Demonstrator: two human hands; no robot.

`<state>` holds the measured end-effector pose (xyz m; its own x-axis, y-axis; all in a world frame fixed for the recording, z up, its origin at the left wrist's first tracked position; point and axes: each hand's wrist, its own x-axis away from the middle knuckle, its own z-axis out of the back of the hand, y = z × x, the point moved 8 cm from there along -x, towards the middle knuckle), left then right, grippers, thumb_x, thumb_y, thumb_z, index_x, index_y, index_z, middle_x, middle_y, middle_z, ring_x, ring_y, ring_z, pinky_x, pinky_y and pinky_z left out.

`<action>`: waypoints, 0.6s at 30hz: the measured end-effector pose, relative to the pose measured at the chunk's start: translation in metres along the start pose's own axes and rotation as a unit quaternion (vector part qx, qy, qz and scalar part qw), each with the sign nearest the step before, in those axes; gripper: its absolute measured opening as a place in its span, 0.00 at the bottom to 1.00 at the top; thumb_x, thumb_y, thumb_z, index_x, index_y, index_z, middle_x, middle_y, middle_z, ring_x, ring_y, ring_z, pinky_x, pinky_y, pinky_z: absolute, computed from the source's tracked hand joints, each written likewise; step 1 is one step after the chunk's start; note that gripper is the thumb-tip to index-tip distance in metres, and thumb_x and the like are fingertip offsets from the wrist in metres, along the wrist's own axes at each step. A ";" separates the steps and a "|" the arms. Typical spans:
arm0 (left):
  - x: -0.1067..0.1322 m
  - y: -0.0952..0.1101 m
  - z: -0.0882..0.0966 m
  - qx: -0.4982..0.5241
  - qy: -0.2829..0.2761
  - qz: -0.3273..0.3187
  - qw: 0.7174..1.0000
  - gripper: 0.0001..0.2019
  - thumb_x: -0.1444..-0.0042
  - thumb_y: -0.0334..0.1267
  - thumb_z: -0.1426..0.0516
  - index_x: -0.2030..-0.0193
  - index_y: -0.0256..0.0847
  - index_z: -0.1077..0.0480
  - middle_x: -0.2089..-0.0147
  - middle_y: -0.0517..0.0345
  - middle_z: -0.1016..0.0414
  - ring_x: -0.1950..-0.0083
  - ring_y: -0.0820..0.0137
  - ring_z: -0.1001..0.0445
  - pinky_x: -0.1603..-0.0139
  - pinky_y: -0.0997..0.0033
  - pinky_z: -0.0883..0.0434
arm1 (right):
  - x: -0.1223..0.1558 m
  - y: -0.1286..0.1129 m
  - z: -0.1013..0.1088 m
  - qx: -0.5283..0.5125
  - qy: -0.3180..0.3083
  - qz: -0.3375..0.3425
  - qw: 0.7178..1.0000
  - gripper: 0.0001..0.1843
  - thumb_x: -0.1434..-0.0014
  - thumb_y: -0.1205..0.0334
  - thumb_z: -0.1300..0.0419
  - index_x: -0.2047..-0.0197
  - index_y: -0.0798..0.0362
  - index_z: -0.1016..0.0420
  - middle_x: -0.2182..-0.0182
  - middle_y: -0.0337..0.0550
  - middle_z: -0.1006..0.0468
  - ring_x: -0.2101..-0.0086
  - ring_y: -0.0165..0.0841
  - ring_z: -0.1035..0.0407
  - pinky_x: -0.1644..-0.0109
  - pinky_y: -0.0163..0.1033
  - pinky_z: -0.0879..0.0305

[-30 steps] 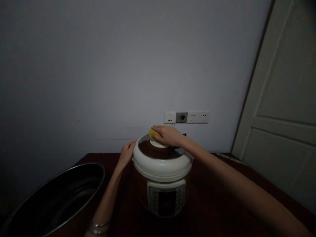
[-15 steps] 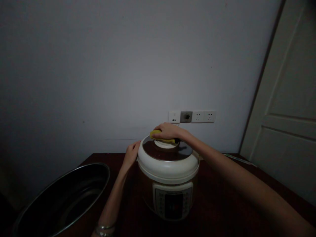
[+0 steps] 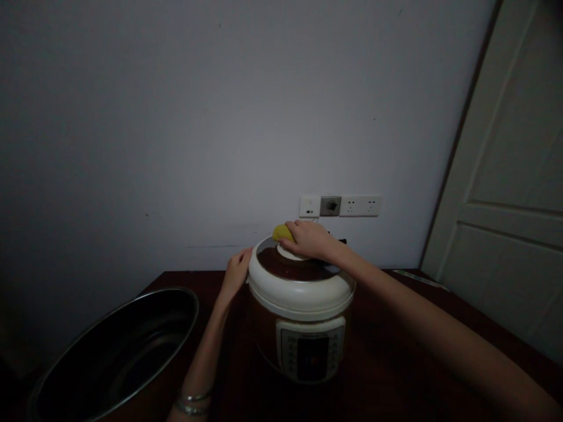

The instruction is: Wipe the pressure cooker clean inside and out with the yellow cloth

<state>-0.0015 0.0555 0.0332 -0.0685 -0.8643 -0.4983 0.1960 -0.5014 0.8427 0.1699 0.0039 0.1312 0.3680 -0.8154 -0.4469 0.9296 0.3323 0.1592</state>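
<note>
An electric pressure cooker (image 3: 303, 296), with a white rim, a dark shiny lid top and a front control panel, stands upright in front of me. My right hand (image 3: 310, 239) is closed on a yellow cloth (image 3: 282, 233), pressed against the white knob (image 3: 288, 252) on top of the lid. Part of the cloth is hidden under my palm. At the cooker's left side, my left hand (image 3: 237, 271) steadies the lid's rim, its fingertips partly hidden behind it.
A large dark pot (image 3: 118, 351) with a shiny rim is at the lower left. The cooker stands on a dark red table (image 3: 382, 328) against a grey wall. Sockets (image 3: 338, 206) are on the wall behind it, and a panelled door (image 3: 505, 205) is at the right.
My right hand has shifted slightly right on the lid's knob, and the yellow cloth now bunches at its fingers. My left hand stays at the rim. The view has turned slightly.
</note>
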 end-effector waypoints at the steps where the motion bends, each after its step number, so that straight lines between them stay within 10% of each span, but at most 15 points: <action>1: 0.000 -0.001 0.000 -0.001 0.000 -0.001 1.000 0.21 0.46 0.47 0.50 0.58 0.33 0.25 0.58 0.51 0.22 0.56 0.64 0.28 0.50 0.68 0.36 | 0.002 0.000 -0.001 0.008 0.001 -0.005 1.000 0.28 0.39 0.44 0.55 0.51 0.60 0.32 0.60 0.62 0.25 0.62 0.46 0.29 0.61 0.46 0.38; 18: 0.000 0.002 0.001 -0.006 0.006 -0.006 1.000 0.20 0.47 0.47 0.50 0.60 0.35 0.25 0.58 0.51 0.22 0.54 0.63 0.27 0.49 0.67 0.36 | 0.036 0.030 -0.003 -0.177 0.041 0.073 0.981 0.28 0.36 0.47 0.55 0.40 0.57 0.42 0.51 0.56 0.28 0.53 0.41 0.33 0.50 0.44 0.39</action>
<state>-0.0024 0.0545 0.0352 -0.0583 -0.8575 -0.5112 0.2072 -0.5113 0.8340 0.2107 -0.0147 0.1175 0.4808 -0.7110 -0.5131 0.7972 0.5982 -0.0819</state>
